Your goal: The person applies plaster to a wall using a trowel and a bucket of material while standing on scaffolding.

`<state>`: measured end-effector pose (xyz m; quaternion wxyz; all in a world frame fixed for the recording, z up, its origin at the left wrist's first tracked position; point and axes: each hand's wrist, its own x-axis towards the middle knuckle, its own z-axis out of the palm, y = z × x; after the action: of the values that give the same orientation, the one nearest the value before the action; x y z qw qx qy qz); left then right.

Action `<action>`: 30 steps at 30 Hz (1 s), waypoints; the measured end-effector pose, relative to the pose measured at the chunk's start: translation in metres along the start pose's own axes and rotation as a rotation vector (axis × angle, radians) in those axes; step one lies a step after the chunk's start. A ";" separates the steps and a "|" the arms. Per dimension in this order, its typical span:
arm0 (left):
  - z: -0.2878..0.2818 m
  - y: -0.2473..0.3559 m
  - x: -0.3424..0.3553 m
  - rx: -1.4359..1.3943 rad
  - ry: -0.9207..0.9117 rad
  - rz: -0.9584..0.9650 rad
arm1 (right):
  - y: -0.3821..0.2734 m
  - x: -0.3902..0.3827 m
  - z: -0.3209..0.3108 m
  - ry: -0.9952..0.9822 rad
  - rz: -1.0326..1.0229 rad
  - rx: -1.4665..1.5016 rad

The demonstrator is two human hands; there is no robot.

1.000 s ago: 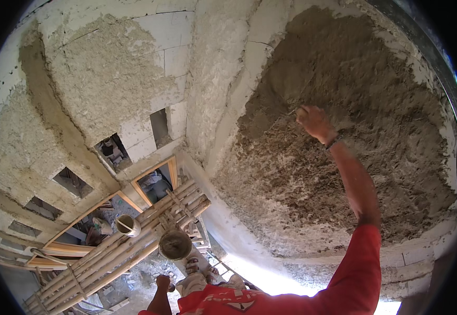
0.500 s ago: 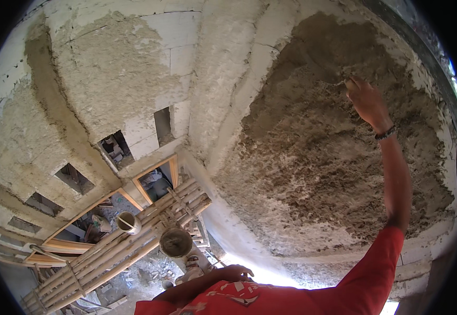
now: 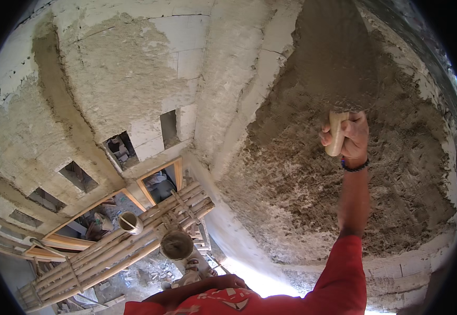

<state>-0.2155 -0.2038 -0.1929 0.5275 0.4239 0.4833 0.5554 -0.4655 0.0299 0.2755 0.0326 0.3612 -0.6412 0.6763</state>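
Note:
My right hand is wrapped round the pale handle of a plastering trowel, raised in front of the wall. Its broad blade, coated in wet mortar, points up and blends into the dark plaster behind it; whether the blade touches the wall is hard to tell. Below the hand the plaster looks rough and lumpy. My left hand is low by the chest of my red shirt, its fingers mostly hidden.
Below left, a scaffold of bamboo poles carries a bucket of mortar and a pale bucket. Square openings and wooden frames line the left wall. Rubble lies on the floor far below.
My right hand has moved down and left, away from the upper plaster, and turned so that the trowel's blade shows broad and upright. My left hand has dropped slightly and its fingers show less.

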 end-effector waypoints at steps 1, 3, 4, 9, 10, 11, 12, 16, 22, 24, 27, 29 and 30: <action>-0.005 -0.004 -0.006 0.014 0.029 -0.010 | 0.026 0.002 -0.012 0.000 0.006 0.088; -0.004 -0.016 -0.016 0.027 0.070 -0.027 | 0.065 0.014 -0.048 0.217 0.146 -0.018; -0.013 0.046 -0.029 0.026 0.018 -0.216 | 0.071 0.010 -0.079 0.449 0.297 -0.227; -0.009 0.002 -0.039 0.132 0.013 0.027 | 0.015 0.005 -0.083 0.647 -0.117 -0.471; -0.012 0.041 -0.044 0.028 0.017 -0.136 | 0.016 -0.007 -0.075 0.635 -0.047 -0.475; -0.009 0.032 -0.044 0.038 0.051 -0.067 | 0.024 -0.011 -0.062 0.607 0.027 -0.462; -0.012 0.046 -0.045 0.043 0.085 -0.084 | 0.040 -0.019 -0.053 0.574 0.117 -0.444; -0.010 0.017 -0.036 0.158 0.077 -0.073 | 0.132 -0.088 -0.002 0.341 0.539 -0.401; -0.030 -0.066 -0.055 -0.178 0.599 -0.274 | 0.309 -0.255 0.104 -0.043 1.336 -0.284; -0.020 -0.145 -0.069 -0.109 1.005 -0.355 | 0.385 -0.314 0.142 -0.469 1.205 -0.562; -0.013 -0.242 -0.100 -0.238 1.283 -0.583 | 0.480 -0.399 0.192 -0.700 1.137 -0.637; -0.011 -0.300 -0.120 -0.398 1.381 -0.675 | 0.547 -0.438 0.214 -0.940 0.792 -0.792; -0.013 -0.321 -0.130 -0.451 1.388 -0.712 | 0.579 -0.451 0.221 -0.937 0.910 -0.804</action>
<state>-0.1612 -0.3417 -0.5059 0.3253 -0.3129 0.6826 0.5747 -0.3282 -0.0797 -0.4702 -0.3955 0.2707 -0.8702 0.1140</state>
